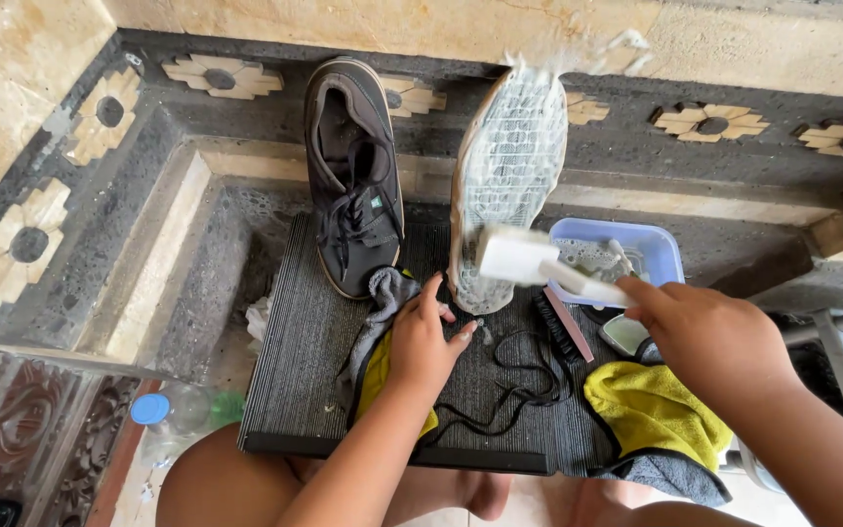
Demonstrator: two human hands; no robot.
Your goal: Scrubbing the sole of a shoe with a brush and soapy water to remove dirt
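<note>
Head view, single frame. Right hand (700, 337) gripped closed around the handle of a white brush (529, 262); brush head lies against the lower sole of the soapy shoe (507, 176). That shoe stands on its heel end, sole turned toward the camera, foam-covered, toe leaning on the stone ledge (763, 156). Left hand (423, 342) fingers spread, fingertips pressed at the heel end of the same shoe where it meets the mat (304, 351), with the palm over a grey and yellow cloth (382, 322).

Second shoe (353, 176), dark with black laces, stands upright just beside the soapy one, on the left, opening facing the camera, toe against the ledge. Loose black lace (509, 390) lies curled on the mat between the two hands. Dark-bristled brush (558, 327) lies on the mat's right part, near the right hand. Blue tub (661, 244) sits behind the white brush, holding foamy water. Yellow towel (656, 410) bunched at the mat's right front corner, under the right forearm. Plastic bottle with blue cap (173, 410) lies left of the mat, lower down.
</note>
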